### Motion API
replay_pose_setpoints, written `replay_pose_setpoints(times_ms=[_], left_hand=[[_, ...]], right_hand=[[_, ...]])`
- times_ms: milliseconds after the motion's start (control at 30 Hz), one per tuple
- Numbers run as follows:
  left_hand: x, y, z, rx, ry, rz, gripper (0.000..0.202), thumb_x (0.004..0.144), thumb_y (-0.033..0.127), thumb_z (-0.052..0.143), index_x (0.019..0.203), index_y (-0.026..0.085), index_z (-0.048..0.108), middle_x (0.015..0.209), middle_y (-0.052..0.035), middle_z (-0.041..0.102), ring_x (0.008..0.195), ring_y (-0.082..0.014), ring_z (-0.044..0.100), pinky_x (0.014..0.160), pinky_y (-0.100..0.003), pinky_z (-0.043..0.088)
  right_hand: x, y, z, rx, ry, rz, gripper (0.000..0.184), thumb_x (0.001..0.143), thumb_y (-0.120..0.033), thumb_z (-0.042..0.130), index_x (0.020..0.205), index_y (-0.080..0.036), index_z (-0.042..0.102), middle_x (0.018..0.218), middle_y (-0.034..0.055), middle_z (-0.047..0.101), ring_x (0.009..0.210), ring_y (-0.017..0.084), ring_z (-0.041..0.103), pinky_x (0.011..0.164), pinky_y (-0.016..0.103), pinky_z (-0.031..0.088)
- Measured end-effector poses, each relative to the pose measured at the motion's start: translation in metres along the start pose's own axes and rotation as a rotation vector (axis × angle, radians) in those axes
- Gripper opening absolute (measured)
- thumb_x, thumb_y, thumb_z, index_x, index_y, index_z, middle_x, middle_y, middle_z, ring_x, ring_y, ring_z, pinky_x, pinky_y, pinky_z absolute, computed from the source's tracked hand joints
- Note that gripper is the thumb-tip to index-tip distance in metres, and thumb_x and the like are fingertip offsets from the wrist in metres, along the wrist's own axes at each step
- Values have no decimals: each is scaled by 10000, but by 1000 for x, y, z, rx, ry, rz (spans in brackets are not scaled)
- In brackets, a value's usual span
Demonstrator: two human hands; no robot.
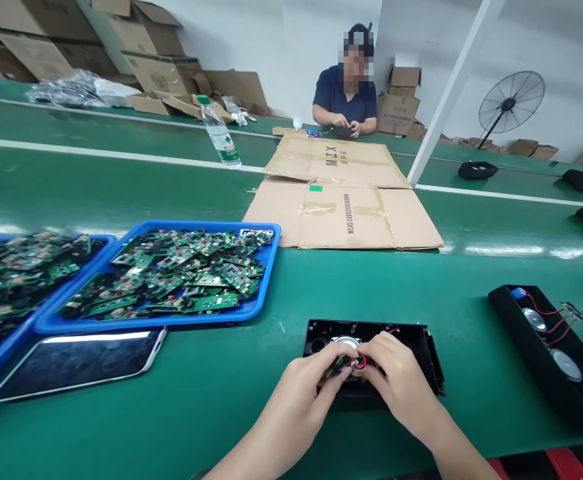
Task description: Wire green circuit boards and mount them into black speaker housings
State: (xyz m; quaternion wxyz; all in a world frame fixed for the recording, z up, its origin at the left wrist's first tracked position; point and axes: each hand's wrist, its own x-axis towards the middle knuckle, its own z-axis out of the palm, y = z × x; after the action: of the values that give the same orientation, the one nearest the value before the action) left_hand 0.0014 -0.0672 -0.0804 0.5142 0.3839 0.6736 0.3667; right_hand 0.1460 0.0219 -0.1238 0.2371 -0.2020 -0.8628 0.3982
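Observation:
My left hand (316, 380) pinches a small green circuit board (340, 365) between thumb and fingers. Beside it, my right hand (396, 367) is closed on red wires (360, 361) at the board's edge; the fingertips hide the wire ends. Both hands are above an open black speaker housing (418, 353), and a round silver speaker (347, 343) shows inside it. To the right lies another black speaker housing (511, 333), with two silver speakers and red wires running to a small board (571, 310).
Blue trays (271, 280) heaped with circuit boards stand on the left, near a dark-screened phone (81, 363). Flattened cardboard (281, 213) lies ahead, with a water bottle (220, 137) beside it. A co-worker (344, 93) sits across the green bench (251, 413).

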Motion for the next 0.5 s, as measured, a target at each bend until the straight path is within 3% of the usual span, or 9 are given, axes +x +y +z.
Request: replay_pose_setpoints(times_ms=[67, 133, 200, 267, 367, 500], left_hand=[[-1, 0, 1, -20, 26, -53, 133, 823, 344, 478, 888, 319, 591, 543, 107, 452, 496, 29, 275, 490, -61, 184], [-2, 0, 1, -48, 70, -107, 147, 801, 387, 508, 913, 328, 582, 490, 103, 401, 472, 21, 250, 463, -74, 145], [-3, -2, 0, -70, 113, -144, 183, 784, 431, 518, 929, 334, 572, 526, 99, 466, 484, 20, 298, 468, -60, 170], [-3, -4, 0, -73, 146, -163, 203, 771, 450, 527, 935, 337, 571, 545, 95, 498, 490, 18, 317, 467, -55, 171], [-2, -5, 0, -89, 148, -162, 205, 765, 418, 542, 943, 322, 572, 567, 90, 539, 498, 18, 376, 458, -37, 198], [0, -4, 0, -190, 89, -127, 206, 765, 381, 542, 963, 324, 541, 782, 90, 660, 697, -1, 598, 558, 1, 412]], right_hand=[[-2, 3, -9, 19, -19, 55, 185, 868, -39, 583, 989, -180, 574, 929, 16, 511, 755, 168, 485, 655, 289, 391], [-7, 9, -23, -34, 55, 87, 132, 894, -112, 584, 991, -200, 573, 977, 12, 508, 776, 158, 508, 679, 276, 407], [-15, 17, -36, -227, 200, 92, 76, 945, -195, 511, 909, -201, 578, 911, 9, 543, 784, 174, 525, 677, 288, 409], [-22, 25, -43, -497, 276, 105, 212, 978, -232, 407, 870, -192, 585, 818, 19, 572, 733, 196, 541, 603, 307, 399], [-24, 30, -38, -742, 216, 103, 255, 941, -121, 342, 955, -160, 594, 820, 41, 581, 642, 191, 531, 500, 302, 353], [-11, 29, -24, -824, 108, -46, 302, 780, 54, 390, 888, -130, 604, 859, 65, 491, 637, 175, 443, 500, 285, 309]])
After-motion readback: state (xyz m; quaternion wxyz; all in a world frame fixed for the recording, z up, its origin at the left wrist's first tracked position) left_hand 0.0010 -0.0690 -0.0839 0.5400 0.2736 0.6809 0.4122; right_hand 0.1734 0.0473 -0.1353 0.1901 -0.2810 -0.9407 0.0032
